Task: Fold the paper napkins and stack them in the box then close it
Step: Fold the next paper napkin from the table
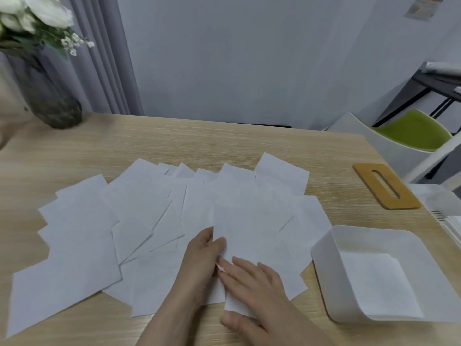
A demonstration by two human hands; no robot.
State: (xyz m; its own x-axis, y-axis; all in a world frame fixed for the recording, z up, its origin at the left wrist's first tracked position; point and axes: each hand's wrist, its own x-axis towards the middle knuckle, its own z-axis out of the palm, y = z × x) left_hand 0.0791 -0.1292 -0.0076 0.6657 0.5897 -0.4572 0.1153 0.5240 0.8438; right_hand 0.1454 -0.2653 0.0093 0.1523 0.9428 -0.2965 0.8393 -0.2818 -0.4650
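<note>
Several white paper napkins [139, 216] lie fanned out and overlapping across the wooden table [224, 143]. My left hand [199, 260] pinches the left edge of the top napkin [249, 236] near the front. My right hand [252, 288] lies flat on the same napkin's lower part, thumb under its near corner. A white open box [324, 268] stands at the right front with a folded napkin [376, 283] lying inside. The box's wooden lid [364, 176] with a slot rests farther back on the right.
A dark glass vase [47, 101] with white flowers stands at the table's far left corner. A white chair with a green cushion [414, 131] sits beyond the right edge. Another white container [441, 203] shows at the far right.
</note>
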